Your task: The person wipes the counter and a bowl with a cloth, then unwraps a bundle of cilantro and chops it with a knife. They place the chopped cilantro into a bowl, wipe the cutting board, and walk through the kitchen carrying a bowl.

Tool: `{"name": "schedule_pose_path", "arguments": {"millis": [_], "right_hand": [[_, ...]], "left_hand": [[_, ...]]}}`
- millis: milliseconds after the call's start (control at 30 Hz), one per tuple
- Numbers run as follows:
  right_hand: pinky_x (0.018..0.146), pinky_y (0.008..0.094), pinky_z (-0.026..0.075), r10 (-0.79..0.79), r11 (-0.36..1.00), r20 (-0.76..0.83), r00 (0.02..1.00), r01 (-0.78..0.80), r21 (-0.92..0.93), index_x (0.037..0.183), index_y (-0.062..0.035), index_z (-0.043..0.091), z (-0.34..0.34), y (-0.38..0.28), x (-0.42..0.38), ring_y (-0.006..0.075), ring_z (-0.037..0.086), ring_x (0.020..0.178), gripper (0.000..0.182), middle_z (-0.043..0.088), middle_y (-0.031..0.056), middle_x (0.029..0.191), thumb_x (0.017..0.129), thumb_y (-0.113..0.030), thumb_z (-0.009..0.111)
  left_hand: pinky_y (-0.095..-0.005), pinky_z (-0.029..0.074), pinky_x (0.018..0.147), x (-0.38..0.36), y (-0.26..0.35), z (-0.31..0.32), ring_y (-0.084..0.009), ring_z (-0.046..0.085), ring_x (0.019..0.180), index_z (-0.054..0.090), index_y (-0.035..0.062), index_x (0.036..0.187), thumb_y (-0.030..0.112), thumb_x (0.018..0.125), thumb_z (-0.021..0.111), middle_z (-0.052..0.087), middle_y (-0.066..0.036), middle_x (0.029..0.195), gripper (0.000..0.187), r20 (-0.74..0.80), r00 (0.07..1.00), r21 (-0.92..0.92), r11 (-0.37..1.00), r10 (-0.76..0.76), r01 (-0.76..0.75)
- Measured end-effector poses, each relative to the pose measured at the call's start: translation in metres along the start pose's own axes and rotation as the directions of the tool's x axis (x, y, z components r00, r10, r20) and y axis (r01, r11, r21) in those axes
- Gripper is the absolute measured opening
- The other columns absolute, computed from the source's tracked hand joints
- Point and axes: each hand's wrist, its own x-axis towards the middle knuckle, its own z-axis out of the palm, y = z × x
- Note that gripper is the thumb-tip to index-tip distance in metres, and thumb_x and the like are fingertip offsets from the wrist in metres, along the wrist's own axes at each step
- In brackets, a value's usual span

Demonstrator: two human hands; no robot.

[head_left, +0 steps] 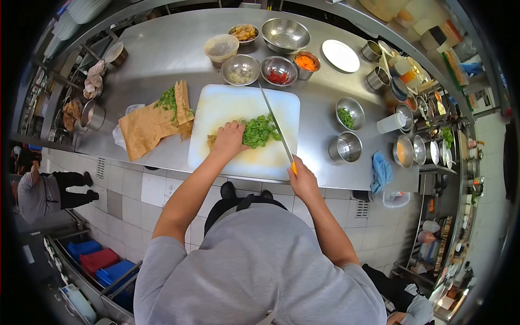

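Note:
A bunch of green herbs (261, 131) lies across the middle of a white cutting board (222, 103). My left hand (230, 139) presses on the stem side of the bunch with its fingers curled together. In my right hand (303, 177) is the yellow handle of a long knife (275, 121). The blade slants up and to the left over the right part of the board, just beside the leaves, and its tip reaches the board's far edge. Brown paper (146, 127) with more herbs (168, 100) inside lies left of the board.
Beyond the board stand metal bowls with red pieces (279, 77), orange pieces (306, 63) and pale bits (240, 70). A white plate (340, 56) is farther right. Near the right edge are a metal pot (345, 147) and a blue cloth (382, 172). Another person (40, 189) is at far left.

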Motion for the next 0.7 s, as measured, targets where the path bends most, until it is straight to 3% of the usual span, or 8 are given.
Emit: {"name": "schedule_pose_path", "arguments": {"millis": [133,333,433,700], "right_hand": [[0.084,0.0518,0.051,-0.051,0.997,-0.058,0.997,0.054,0.051,0.139,-0.0084,0.043,-0.002,-0.014,0.010,0.0457,0.064,0.098,0.048,0.065,0.0274,0.110,0.095,-0.023,0.057],[0.085,0.0524,0.051,0.168,0.979,0.255,0.952,-0.131,-0.156,0.135,-0.0052,0.041,0.015,-0.006,0.022,0.0469,0.064,0.096,0.045,0.066,0.0291,0.105,0.096,-0.023,0.054],[0.084,0.0522,0.051,0.127,0.988,0.209,0.970,-0.105,-0.116,0.132,-0.0042,0.042,0.015,0.001,0.019,0.0476,0.064,0.095,0.042,0.066,0.0299,0.102,0.096,-0.023,0.054],[0.085,0.0529,0.051,0.224,0.975,0.153,0.963,-0.221,-0.035,0.136,-0.0055,0.042,0.012,0.000,0.007,0.0467,0.064,0.096,0.045,0.066,0.0283,0.105,0.096,-0.021,0.053]], "left_hand": [[-0.0465,0.045,0.091,-0.003,-0.001,-0.002,-0.0317,0.055,0.113,0.057,0.0047,0.125,0.036,0.069,0.085,0.057,-0.013,0.115,0.070,-0.004,1.000,-0.003,1.000,-0.008,0.008],[-0.0469,0.046,0.090,-0.003,-0.001,-0.004,-0.0319,0.056,0.111,0.057,0.0043,0.124,0.034,0.070,0.084,0.058,-0.013,0.114,0.067,0.031,0.999,0.000,0.999,-0.035,0.035],[-0.0475,0.047,0.090,-0.005,-0.007,-0.002,-0.0318,0.057,0.111,0.058,0.0043,0.123,0.034,0.071,0.083,0.058,-0.013,0.113,0.065,0.015,0.999,-0.017,0.999,-0.051,0.051],[-0.0479,0.047,0.090,0.000,-0.008,-0.002,-0.0317,0.057,0.112,0.057,0.0043,0.127,0.037,0.070,0.084,0.058,-0.013,0.115,0.070,0.052,0.998,-0.006,1.000,-0.016,0.017]]}}
